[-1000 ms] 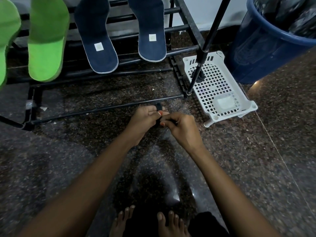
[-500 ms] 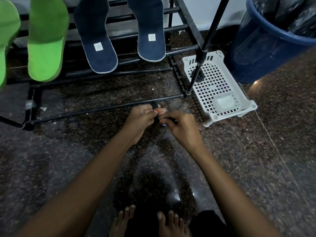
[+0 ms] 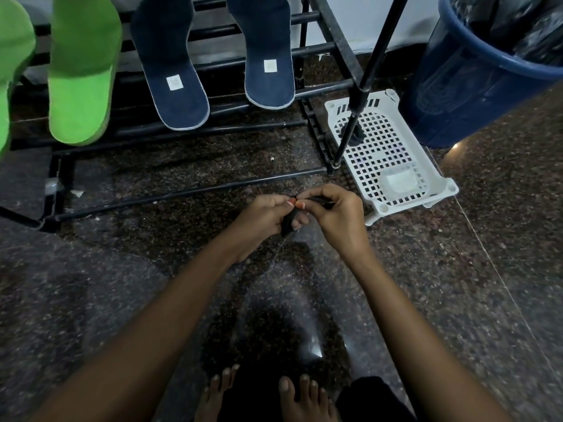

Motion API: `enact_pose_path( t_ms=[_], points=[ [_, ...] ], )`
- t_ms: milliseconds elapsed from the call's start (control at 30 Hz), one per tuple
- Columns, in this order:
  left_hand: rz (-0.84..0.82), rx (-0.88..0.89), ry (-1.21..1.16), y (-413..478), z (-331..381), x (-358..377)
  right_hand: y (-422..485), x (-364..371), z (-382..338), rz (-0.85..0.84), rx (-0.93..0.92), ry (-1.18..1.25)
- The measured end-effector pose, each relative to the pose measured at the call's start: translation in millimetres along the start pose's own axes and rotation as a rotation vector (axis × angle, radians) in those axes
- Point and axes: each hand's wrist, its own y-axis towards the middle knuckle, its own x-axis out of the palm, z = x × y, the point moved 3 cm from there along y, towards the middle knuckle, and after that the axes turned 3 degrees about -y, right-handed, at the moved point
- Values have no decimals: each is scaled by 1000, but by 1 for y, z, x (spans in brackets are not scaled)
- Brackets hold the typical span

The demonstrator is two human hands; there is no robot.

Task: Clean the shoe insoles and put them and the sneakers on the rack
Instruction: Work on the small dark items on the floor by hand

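Dark speckled stone floor [image 3: 457,269]: small black limp item [image 3: 288,225] is pinched by fingertips of left hand [image 3: 265,220] and right hand [image 3: 338,220]. It could be dropped if the pinch slackens.

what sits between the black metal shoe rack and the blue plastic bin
A white perforated plastic tray, crossed by a black pole; head view.

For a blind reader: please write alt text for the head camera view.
A left hand and a right hand pinch a small black item over a dark stone floor. Behind them, two green foam insoles and two navy fabric insoles rest on a black metal rack, beside a white plastic basket.
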Motion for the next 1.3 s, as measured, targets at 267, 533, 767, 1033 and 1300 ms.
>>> enact_pose_path(
  t_ms=[267,533,767,1033,1300],
  points=[
    [-32,35,-188,-2,4,5,3,-1,1,-20,124,278],
    [-28,3,-275,-3,4,3,5,0,9,-119,169,349],
    [34,-34,-399,-1,7,1,3,2,5,-136,150,294],
    [191,-2,-174,5,2,2,-1,2,7,-70,182,287],
    [187,14,-36,3,1,2,1,1,9,-1,228,336]
  ],
)
